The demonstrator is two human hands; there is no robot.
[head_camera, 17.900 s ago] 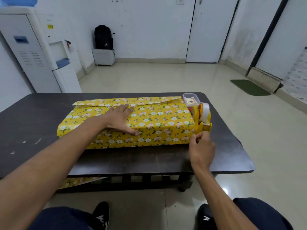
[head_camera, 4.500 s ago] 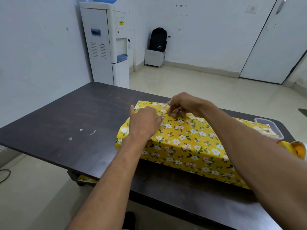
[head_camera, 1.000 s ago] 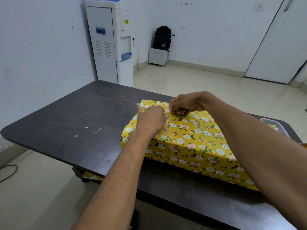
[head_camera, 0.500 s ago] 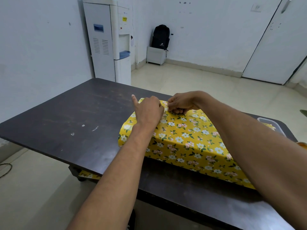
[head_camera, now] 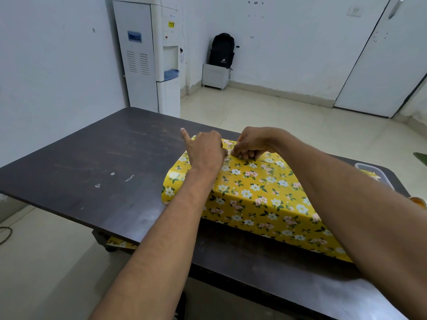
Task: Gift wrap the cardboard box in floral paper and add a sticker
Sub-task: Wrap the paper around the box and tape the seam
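Shows the floral-wrapped box (head_camera: pixel 258 195) flat on the dark table (head_camera: pixel 92 158), left hand (head_camera: pixel 205 153) resting on its far top, fingers curled, thumb out, hold indeterminable, right hand (head_camera: pixel 251 144) just beside, curled fingertips pinching its wrapping.

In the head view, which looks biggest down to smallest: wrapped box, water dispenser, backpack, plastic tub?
1. wrapped box
2. water dispenser, shrunk by standing farther off
3. backpack and plastic tub look alike, and the right arm hides part of the tub, so unranked.
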